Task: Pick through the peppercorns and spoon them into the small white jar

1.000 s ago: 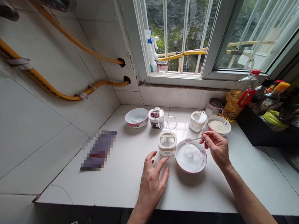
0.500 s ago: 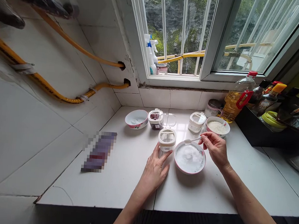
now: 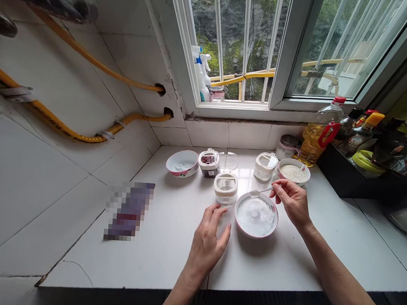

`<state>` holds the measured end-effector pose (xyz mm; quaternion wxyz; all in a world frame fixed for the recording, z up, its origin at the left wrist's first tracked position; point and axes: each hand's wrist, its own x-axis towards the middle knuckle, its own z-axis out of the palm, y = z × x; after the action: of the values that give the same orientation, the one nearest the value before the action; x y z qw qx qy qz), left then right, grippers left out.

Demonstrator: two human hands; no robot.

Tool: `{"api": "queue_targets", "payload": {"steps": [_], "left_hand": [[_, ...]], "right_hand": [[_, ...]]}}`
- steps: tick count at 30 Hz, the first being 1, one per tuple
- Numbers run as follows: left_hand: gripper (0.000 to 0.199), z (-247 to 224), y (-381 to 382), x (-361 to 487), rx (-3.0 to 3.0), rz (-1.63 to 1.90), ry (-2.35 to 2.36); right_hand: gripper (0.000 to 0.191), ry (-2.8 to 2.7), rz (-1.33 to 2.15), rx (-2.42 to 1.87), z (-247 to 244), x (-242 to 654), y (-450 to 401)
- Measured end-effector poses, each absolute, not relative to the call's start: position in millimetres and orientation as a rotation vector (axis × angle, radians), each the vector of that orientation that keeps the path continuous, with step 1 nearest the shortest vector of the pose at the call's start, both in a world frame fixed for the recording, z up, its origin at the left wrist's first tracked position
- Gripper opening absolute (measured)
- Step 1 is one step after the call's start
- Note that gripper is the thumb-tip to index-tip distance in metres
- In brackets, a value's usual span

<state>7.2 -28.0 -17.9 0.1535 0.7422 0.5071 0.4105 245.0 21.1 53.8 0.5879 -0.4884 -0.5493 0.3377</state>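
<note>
Between the fingers of my right hand (image 3: 292,203) is the handle of a small white spoon (image 3: 261,191). Its head hangs over the back rim of a bowl (image 3: 255,233) that holds white, grainy powder (image 3: 257,213). My left hand (image 3: 210,239) is empty, with its fingers apart and slightly curled, left of this bowl. Just beyond those fingertips stands a clear square jar (image 3: 225,191) with a pale rim, its transparent lid (image 3: 228,161) tipped up behind. My left hand looks apart from the jar.
Behind stand a white bowl (image 3: 181,168), a jar with dark red contents (image 3: 208,166), another clear jar (image 3: 265,168) and a bowl of pale grains (image 3: 294,173). An oil bottle (image 3: 314,139) and a black box of bottles (image 3: 341,174) are at right. A blurred purple packet (image 3: 131,212) lies left.
My left hand has come off the clear jar and drawn back toward me, its fingers curling a little. My right hand still holds the spoon over the powder bowl. The view has shifted slightly.
</note>
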Motion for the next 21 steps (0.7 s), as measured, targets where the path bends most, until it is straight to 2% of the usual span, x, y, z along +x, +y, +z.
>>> {"api": "queue_targets", "payload": {"steps": [3,5,9,13,21], "left_hand": [[0.045,-15,-38,15,2.118,1.212,1.153],[0.048,-16,-39,19,2.172,1.155,1.110],[0.033,-20,-38,21,2.272,1.164,1.149],[0.028,-21,-38,20,2.350,1.236,1.175],[0.021,-20,-37,21,2.406,1.277,1.174]], "right_hand": [[0.033,-1.302,0.792,-1.137,54,245,20],[0.031,-1.322,0.774,-1.136,53,245,19],[0.024,-1.387,0.625,-1.137,51,249,16],[0.020,-1.488,0.469,-1.155,49,253,14],[0.027,-1.231,0.805,-1.178,51,247,19]]}}
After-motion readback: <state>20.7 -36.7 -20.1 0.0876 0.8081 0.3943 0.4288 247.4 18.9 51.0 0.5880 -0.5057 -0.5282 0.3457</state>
